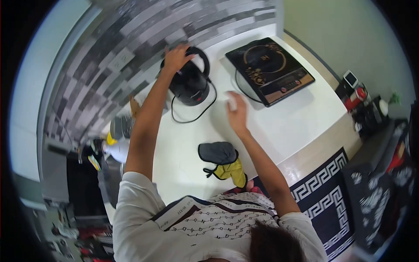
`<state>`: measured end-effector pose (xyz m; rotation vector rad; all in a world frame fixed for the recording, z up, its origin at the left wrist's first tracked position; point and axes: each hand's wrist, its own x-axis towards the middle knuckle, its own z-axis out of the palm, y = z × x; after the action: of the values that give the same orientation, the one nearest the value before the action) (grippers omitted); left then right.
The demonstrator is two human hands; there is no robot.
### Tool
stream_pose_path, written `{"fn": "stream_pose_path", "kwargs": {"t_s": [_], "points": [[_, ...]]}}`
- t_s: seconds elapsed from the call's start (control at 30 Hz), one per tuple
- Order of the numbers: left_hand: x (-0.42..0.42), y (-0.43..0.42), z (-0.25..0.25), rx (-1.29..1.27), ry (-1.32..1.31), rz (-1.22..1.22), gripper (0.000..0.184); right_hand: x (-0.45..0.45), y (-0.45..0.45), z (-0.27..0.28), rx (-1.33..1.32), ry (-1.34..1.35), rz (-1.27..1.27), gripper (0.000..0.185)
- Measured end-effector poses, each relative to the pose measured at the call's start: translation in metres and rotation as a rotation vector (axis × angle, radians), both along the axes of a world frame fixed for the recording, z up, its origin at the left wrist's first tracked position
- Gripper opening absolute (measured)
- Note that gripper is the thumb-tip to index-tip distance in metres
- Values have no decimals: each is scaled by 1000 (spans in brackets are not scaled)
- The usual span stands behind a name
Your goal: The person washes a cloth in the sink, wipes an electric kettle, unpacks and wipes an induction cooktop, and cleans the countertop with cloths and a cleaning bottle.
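Note:
A black electric kettle (190, 87) stands upright on the white counter near the tiled wall, its looped handle (204, 61) turned to the right. My left hand (176, 59) reaches over the kettle's top and grips it there, thumb towards the handle; the far fingertips are partly hidden. A black cord (201, 115) curls across the counter around the kettle's near side. Right of the kettle, my right hand (237, 113) hovers over the counter, holding nothing, with thumb and fingers apart. Closer to my body lies a grey mitt (217, 153) overlapping a yellow one (232, 171) with black trim.
A black induction cooktop (279, 72) sits at the counter's right, its cable looping on the left side. A wall socket (121, 60) is on the tiles. Several items crowd the left, including a grey container (121, 127). A patterned mat (327, 201) lies on the floor.

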<state>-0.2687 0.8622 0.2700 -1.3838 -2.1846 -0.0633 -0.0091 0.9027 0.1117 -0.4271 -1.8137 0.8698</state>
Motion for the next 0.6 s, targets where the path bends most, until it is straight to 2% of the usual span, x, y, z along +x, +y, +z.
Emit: {"fn": "stream_pose_path", "kwargs": {"t_s": [0.07,0.13,0.2,0.27,0.3,0.33,0.37,0.4,0.43,0.47,0.5,0.53,0.57,0.6], "points": [[41,-5,11,290,173,-183,43,-33,-23,-20,249,-197,144,32],[87,-30,20,507,-55,-220,30,-61,-12,-44,447,-323,154,28],[113,-64,-11,728,-319,-180,23,-74,8,-51,505,-462,256,22],[125,-104,-64,748,-412,-5,21,-89,33,-58,615,-476,226,18],[130,-120,-94,712,-457,160,23,-93,41,-50,578,-460,199,14],[134,-133,-123,672,-504,321,24,-99,51,-51,562,-510,223,19],[137,-145,-148,678,-506,336,24,-99,53,-48,542,-534,234,27],[139,-155,-170,569,-467,271,28,-96,54,-39,520,-560,238,34],[139,-159,-179,461,-427,201,31,-87,42,-27,503,-487,168,41],[140,-159,-177,468,-435,202,31,-71,21,-15,490,-417,98,48],[145,-156,-170,448,-391,215,32,-50,-4,-15,353,-409,189,51],[152,-152,-167,428,-351,228,34,-23,-33,-22,299,-360,318,49],[149,-148,-167,400,-348,225,35,13,-69,-20,221,-437,433,43],[145,-145,-170,406,-363,218,35,48,-94,-5,333,-589,639,43]]}}
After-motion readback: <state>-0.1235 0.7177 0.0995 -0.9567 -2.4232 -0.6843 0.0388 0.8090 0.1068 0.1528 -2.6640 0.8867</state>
